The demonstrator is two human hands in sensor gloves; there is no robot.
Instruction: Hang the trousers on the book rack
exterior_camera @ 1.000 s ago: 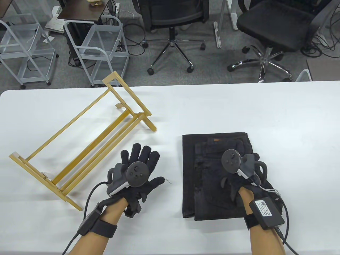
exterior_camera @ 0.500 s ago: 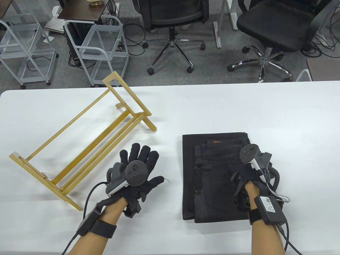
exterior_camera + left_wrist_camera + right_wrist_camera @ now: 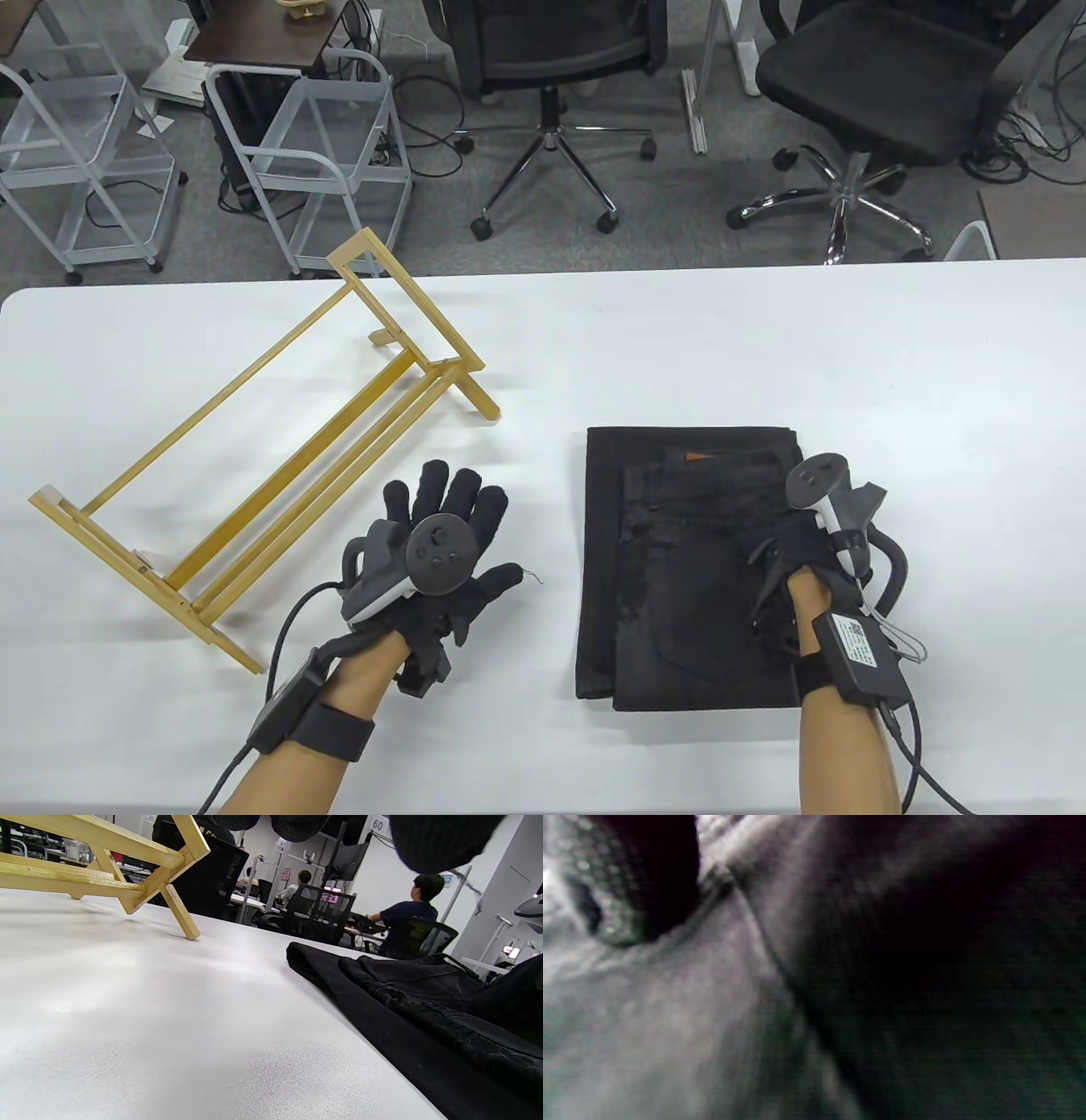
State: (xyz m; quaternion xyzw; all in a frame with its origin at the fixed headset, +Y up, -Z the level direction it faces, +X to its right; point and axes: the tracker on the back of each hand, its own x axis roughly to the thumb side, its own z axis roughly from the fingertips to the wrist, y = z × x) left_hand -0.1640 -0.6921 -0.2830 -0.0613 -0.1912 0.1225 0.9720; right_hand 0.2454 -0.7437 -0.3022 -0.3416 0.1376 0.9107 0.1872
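Observation:
Black folded trousers (image 3: 679, 577) lie on the white table (image 3: 764, 356) at the right; they also show in the left wrist view (image 3: 424, 1001). A light wooden book rack (image 3: 254, 458) stands tilted on the left, its end frame near the top of the left wrist view (image 3: 127, 870). My left hand (image 3: 450, 509) rests flat on the table between rack and trousers, fingers spread, holding nothing. My right hand (image 3: 785, 552) is turned on its side at the trousers' right edge, thumb on top, fingers hidden under the fabric. The right wrist view shows only dark blurred cloth (image 3: 882, 984).
Beyond the table's far edge stand two office chairs (image 3: 551, 51) (image 3: 882, 76) and two grey wire carts (image 3: 322, 144) on the floor. The rack's near foot (image 3: 229, 645) is left of my left wrist.
My right hand slid from the middle of the trousers to their right edge and rolled onto its side. The trousers shifted slightly. My left hand stayed put.

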